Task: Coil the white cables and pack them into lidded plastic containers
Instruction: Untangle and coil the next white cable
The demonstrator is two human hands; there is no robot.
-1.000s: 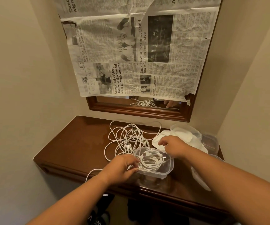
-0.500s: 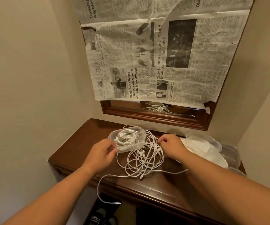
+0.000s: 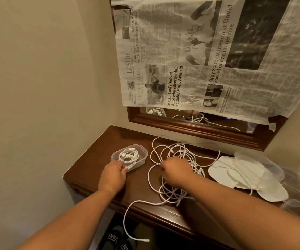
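Since half a second ago the clear container [image 3: 142, 153] has come down from above the tangle, and it now stands on the dark wooden table [image 3: 91, 163], at the left side of the pile and a little apart from it. Inside lies one coiled cable [image 3: 129, 156], white, wound in a neat ring. The left hand [image 3: 113, 175] is at the near wall of this container, back of the hand up and fingers curled against the rim. From where I stand I cannot tell if the fingers pinch the plastic or only touch it.

The right hand [image 3: 177, 170] is over the loose cables [image 3: 172, 150], which lie in many wide loops in the middle of the table. This hand is closed like a fist, knuckles up, and its fingers are curled round some strands of the pile. More loops lie beyond the hand, near the wall, and others under the wrist, at the front edge. One strand goes over this edge and hangs down, its plug end above a pair of black shoes [image 3: 116, 239] on the floor.

To the right of the tangle lie several white lids [image 3: 235, 175], overlapping each other, with empty containers [image 3: 273, 170] of clear plastic behind them. On the wall a newspaper [image 3: 208, 56] covers most of a mirror [image 3: 196, 129] in a wooden frame.
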